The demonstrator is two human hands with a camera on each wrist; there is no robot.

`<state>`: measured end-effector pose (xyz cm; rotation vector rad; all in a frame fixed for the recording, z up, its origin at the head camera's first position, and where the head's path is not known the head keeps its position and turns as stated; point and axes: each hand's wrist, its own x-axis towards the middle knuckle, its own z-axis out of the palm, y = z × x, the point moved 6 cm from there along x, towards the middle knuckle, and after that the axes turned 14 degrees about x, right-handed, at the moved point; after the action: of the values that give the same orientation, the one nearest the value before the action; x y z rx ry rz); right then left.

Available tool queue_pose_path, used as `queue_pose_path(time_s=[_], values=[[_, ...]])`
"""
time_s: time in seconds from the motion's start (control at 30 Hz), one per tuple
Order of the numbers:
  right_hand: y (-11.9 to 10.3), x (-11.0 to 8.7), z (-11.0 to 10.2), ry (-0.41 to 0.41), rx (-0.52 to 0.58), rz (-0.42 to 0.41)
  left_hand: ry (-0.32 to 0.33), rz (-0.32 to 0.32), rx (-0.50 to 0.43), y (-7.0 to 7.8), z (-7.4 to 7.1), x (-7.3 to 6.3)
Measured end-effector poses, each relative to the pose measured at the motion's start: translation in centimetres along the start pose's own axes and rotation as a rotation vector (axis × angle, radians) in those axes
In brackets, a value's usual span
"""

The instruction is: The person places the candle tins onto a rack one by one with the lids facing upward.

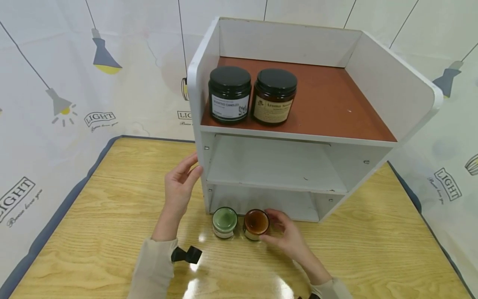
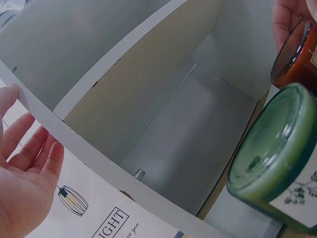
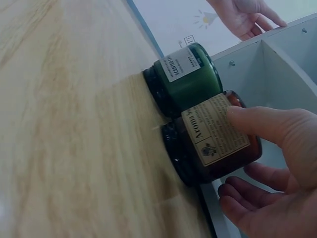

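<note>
My right hand [image 1: 285, 236] holds an amber glass candle jar [image 3: 223, 131] with a tan label, thumb on the label and fingers at its other side. This jar stands upside down on its black lid, at the front of the white shelf unit. Just left of it is a green glass candle jar [image 1: 225, 222], also lid down, with a white label [image 3: 181, 64]. At the shelf's left side panel [image 2: 94, 158], my left hand [image 1: 180, 182] touches the outer edge with its thumb and fingertips, its fingers loosely bent.
On the shelf's reddish-brown top [image 1: 328, 95] stand a dark candle jar with a white label [image 1: 229, 95] and a brown one with a tan label [image 1: 274, 97]. Two white compartments lie below. A wooden table [image 1: 93, 232] carries everything, with a lamp-printed cloth [image 1: 142, 74] behind.
</note>
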<state>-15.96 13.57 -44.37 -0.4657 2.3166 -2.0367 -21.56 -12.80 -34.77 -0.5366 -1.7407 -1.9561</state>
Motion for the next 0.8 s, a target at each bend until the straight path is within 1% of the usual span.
queue_pose_path(time_s=[0.27, 0.53, 0.67, 0.8], values=[[1.0, 0.0, 0.5, -0.034, 0.009, 0.026, 0.003, -0.007, 0.010, 0.1, 0.0, 0.0], [1.6, 0.2, 0.8, -0.070, -0.011, 0.039, 0.005, -0.012, -0.002, 0.1, 0.0, 0.0], [1.5, 0.2, 0.8, -0.086, -0.019, 0.017, 0.004, -0.017, 0.001, 0.0, 0.0, 0.0], [1.4, 0.1, 0.9, -0.089, -0.044, -0.030, 0.005, -0.018, 0.010, 0.0, 0.0, 0.1]])
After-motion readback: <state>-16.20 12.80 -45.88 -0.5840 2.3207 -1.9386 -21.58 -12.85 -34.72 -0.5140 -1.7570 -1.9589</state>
